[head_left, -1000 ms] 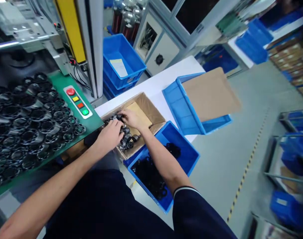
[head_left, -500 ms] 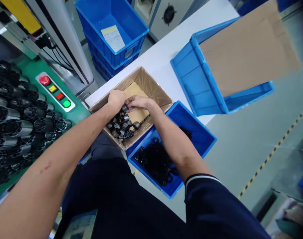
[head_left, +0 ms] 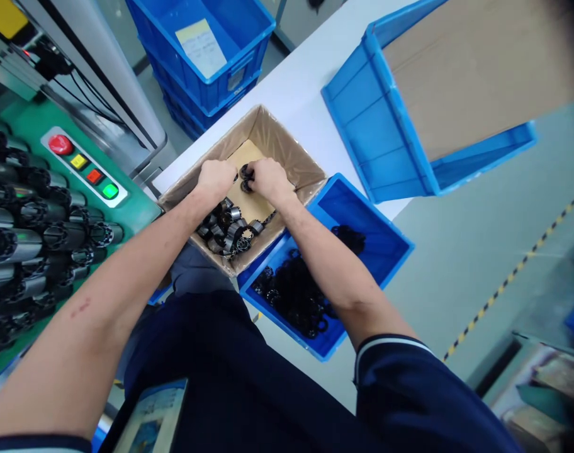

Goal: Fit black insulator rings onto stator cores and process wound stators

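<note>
A person's right hand [head_left: 270,181] pinches small black rings [head_left: 245,185] above a cardboard sheet [head_left: 250,204] inside a plastic-lined carton [head_left: 287,151] on a white bench [head_left: 291,94]. The left hand [head_left: 216,178] curls nearby; whether it grips anything is unclear. Metal-sided rings [head_left: 230,229] lie heaped in the carton's near end.

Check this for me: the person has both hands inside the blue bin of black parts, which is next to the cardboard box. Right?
Not quite. The head view shows the left hand and right hand inside the cardboard box, which is next to the blue bin of black parts.
</note>
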Demonstrator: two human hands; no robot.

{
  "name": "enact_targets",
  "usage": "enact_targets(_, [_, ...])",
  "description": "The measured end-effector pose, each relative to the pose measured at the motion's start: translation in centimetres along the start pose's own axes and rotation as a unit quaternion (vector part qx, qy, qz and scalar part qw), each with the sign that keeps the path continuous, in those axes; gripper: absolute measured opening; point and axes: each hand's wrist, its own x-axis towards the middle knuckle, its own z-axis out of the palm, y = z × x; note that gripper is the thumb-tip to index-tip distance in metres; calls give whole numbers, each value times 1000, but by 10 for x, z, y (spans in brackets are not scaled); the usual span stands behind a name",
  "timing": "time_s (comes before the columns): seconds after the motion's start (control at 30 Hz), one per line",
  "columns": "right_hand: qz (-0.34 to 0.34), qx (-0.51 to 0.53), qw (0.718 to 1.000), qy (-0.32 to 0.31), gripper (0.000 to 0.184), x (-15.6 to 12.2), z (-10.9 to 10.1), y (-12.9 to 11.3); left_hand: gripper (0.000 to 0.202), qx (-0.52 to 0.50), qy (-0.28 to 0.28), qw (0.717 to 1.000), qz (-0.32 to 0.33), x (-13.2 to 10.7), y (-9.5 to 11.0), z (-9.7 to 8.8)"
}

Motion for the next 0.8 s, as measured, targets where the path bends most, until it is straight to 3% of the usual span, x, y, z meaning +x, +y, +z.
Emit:
enact_targets(0.13, [-25, -28, 999, -3, 45, 1, 6, -2, 55, 40, 27, 999, -24, -24, 5, 9])
enact_targets(0.27, [-36, -40, 999, -9, 50, 3, 4, 1, 52, 60, 23, 998, -18, -37, 12, 21])
enact_targets(0.57, [-47, -35, 998, -21, 50, 7, 2, 4, 62, 66, 25, 996, -50, -31, 19, 27])
enact_targets(0.8, [-57, -24, 998, -31, 52, 12, 0, 9, 43, 29, 25, 997, -70, -35, 14, 28])
